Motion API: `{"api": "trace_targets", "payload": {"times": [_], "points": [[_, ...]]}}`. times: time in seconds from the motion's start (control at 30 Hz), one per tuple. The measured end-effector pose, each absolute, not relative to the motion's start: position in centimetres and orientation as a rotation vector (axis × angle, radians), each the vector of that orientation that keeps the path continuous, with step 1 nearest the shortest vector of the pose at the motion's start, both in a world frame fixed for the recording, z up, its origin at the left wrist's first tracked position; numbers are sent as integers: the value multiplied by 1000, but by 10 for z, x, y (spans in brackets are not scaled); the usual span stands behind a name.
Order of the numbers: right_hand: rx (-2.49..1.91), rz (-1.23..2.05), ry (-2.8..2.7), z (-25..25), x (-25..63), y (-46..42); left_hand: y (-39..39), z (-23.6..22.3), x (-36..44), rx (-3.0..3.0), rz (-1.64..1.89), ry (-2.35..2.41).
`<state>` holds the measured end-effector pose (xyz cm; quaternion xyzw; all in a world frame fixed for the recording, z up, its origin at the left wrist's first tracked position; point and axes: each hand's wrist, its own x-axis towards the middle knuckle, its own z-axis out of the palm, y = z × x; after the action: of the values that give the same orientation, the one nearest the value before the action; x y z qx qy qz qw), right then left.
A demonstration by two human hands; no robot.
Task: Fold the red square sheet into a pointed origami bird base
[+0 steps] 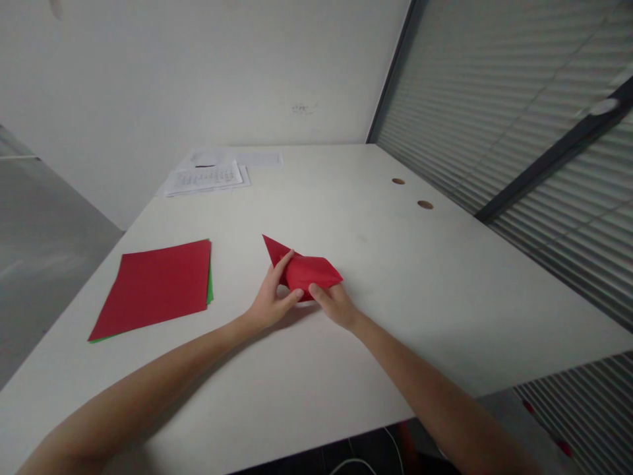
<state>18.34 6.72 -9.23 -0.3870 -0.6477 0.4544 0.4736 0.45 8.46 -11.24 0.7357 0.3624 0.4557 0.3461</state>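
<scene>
A partly folded sheet of red paper [312, 270] is held between both hands above the middle of the white table. One pointed corner sticks up at its far left, another juts out to the right. My left hand [271, 297] grips its left side, the index finger lying across the paper and the thumb on the near edge. My right hand [335, 303] pinches the near right edge, thumb on top and the other fingers hidden beneath. The two thumbs lie close together on the near side.
A stack of red sheets [161, 284] with green edges showing lies on the table [316, 389] at left. Printed papers [208, 178] rest at the far left. Two round holes [425, 205] pierce the tabletop at right, near the window blinds [519, 99]. A white wall [237, 72] stands behind.
</scene>
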Motion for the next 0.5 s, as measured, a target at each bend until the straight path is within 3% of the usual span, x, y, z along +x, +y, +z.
{"api": "trace_targets", "payload": {"times": [0.33, 0.5], "points": [[-1013, 1239, -1513, -88, 189, 62, 87, -108, -6, 2251, 1083, 880], [-907, 1107, -1605, -93, 189, 65, 88, -107, -5, 2300, 1058, 1032]]}}
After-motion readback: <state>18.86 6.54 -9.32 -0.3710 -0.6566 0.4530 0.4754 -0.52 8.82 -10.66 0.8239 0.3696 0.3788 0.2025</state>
